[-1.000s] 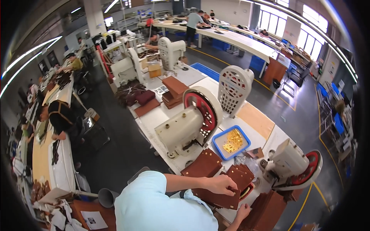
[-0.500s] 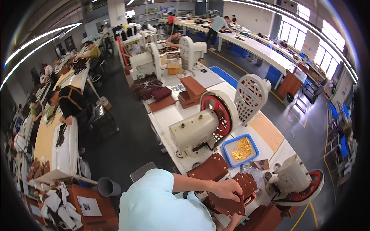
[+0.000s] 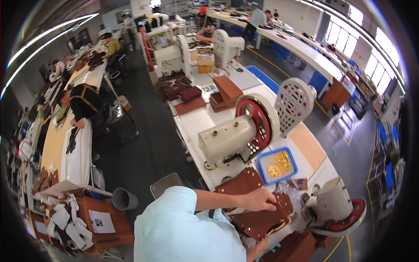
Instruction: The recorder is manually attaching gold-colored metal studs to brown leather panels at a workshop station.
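Note:
A brown leather-like panel (image 3: 255,223) with small gold fittings at its edges lies tilted in front of me. My left hand (image 3: 261,200) is closed, fingers curled at the panel's upper edge. My right hand (image 3: 260,246) is at the panel's lower edge, thumb and finger pressed against it. Behind the left hand rests another brown panel (image 3: 242,181) with gold fittings. More studded brown panels (image 3: 284,204) are heaped just right of my left hand. A stack of plain brown panels (image 3: 290,249) lies right of my right hand.
A blue-rimmed tray (image 3: 260,167) of small gold pieces (image 3: 279,165) sits beyond my hands. Cream machines with red wheels stand behind (image 3: 229,137) and at right (image 3: 329,201). A clear plastic bag (image 3: 290,191) lies between. A grey bin (image 3: 125,199) stands at left; other people work farther off.
The held panel has swung from hanging under my left hand to a flatter tilt. My left hand moved slightly up, and my right hand now shows more at its lower edge. The view shifted slightly.

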`<state>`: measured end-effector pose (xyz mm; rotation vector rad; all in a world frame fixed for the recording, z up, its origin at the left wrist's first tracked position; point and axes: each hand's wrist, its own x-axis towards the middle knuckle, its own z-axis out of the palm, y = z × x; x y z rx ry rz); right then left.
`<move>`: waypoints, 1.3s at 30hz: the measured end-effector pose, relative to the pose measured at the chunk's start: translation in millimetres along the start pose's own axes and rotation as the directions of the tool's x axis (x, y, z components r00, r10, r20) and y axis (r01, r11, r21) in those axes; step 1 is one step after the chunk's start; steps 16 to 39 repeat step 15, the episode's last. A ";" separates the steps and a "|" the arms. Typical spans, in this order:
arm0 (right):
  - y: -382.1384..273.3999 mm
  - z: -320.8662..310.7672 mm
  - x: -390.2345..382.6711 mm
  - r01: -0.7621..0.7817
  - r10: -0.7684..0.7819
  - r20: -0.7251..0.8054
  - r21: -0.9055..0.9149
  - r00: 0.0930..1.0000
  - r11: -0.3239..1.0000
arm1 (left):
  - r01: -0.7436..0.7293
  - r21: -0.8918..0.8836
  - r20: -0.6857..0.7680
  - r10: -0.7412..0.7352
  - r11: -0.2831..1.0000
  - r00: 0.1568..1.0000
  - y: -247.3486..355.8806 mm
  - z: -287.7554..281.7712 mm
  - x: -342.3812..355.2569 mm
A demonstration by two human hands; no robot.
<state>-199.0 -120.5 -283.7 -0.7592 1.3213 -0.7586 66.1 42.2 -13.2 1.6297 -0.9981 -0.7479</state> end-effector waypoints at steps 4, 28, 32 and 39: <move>-5.3 16.7 -13.7 0.199 -0.179 0.107 -0.218 0.978 0.955 | 0.151 -0.350 -0.058 -0.182 0.924 0.982 2.9 -10.7 7.2; 3.1 12.7 -19.5 0.127 -0.166 -0.085 -0.348 0.983 0.929 | 0.225 -0.504 0.044 -0.235 0.834 0.971 8.2 -8.9 23.4; 3.1 12.7 -19.5 0.127 -0.166 -0.085 -0.348 0.983 0.929 | 0.225 -0.504 0.044 -0.235 0.834 0.971 8.2 -8.9 23.4; 3.1 12.7 -19.5 0.127 -0.166 -0.085 -0.348 0.983 0.929 | 0.225 -0.504 0.044 -0.235 0.834 0.971 8.2 -8.9 23.4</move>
